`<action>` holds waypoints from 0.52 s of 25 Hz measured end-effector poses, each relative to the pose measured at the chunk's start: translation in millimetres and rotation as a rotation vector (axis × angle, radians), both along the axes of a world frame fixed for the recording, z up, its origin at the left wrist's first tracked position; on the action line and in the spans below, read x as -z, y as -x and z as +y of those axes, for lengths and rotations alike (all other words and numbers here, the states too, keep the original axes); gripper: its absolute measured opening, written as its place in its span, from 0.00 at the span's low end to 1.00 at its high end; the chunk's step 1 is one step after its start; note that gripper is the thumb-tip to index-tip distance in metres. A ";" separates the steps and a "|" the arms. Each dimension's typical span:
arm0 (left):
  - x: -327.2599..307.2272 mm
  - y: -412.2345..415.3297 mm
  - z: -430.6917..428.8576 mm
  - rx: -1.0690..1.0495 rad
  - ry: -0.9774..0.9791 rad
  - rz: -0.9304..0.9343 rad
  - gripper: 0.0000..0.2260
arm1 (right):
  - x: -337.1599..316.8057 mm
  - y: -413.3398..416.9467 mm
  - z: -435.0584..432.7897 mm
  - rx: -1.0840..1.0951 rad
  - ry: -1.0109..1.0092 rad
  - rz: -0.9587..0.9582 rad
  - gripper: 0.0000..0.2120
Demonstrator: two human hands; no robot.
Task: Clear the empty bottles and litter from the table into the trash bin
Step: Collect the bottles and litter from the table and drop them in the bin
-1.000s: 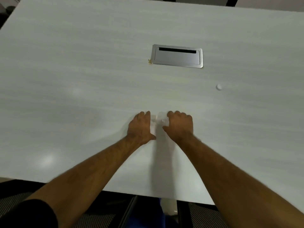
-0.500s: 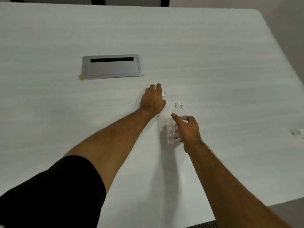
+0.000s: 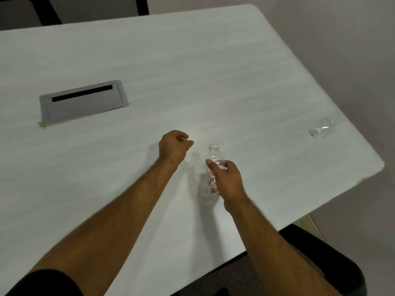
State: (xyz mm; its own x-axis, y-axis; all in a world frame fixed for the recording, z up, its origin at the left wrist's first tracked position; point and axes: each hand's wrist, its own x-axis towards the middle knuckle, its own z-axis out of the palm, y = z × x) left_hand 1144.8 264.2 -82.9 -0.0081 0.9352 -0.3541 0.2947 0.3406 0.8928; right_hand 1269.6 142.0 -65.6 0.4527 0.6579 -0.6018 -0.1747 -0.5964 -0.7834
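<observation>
We hold a small clear plastic bottle with a white cap (image 3: 214,165) in our right hand (image 3: 228,180). The bottle stands nearly upright, its cap pointing up and away from us. Our fingers wrap round its middle and our thumb (image 3: 211,164) presses on the near side. We cannot tell if its bottom touches the table or sits just above it.

Our left hand (image 3: 173,148) is just beside the bottle, on its left, not touching it. That hand is curled up into a loose fist. A little pale bit shows between the thumb and the fingers, but it is too small and blurry for us to say what it is. So we cannot tell if the left hand has hold of anything.

Both hands are over a big white table with a faint wood grain (image 3: 192,71). Far off to the right, near the table's edge, lies a second clear plastic bottle on its side (image 3: 322,130). It is well apart from our hands.

Far off to the left, a flat grey metal cable box with a dark slot (image 3: 82,103) is set into the table.

Below the table's near right corner we see a black mesh chair (image 3: 310,263). A black sleeve (image 3: 44,284) covers the top of our left arm.
</observation>
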 end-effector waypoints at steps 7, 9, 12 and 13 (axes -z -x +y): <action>-112.1 -56.0 -95.4 -0.039 0.058 -0.568 0.04 | -58.7 -22.9 -75.3 -0.061 -0.183 -0.070 0.18; -139.8 -68.6 -129.6 -0.041 -0.059 -0.464 0.03 | -80.2 -35.1 -102.5 -0.117 -0.244 -0.136 0.21; -169.5 -93.3 -174.9 -0.020 -0.102 -0.428 0.02 | -114.7 -63.2 -136.2 -0.150 -0.335 -0.256 0.20; -178.1 -104.6 -188.7 -0.006 -0.102 -0.439 0.02 | -125.8 -75.7 -147.7 -0.161 -0.347 -0.323 0.19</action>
State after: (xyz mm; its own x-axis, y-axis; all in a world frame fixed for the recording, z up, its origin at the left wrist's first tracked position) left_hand 1249.4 75.5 95.2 0.1167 0.9660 -0.2308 -0.1212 0.2445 0.9620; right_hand 1345.3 -5.8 60.1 0.4556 0.8716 -0.1807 0.1826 -0.2902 -0.9394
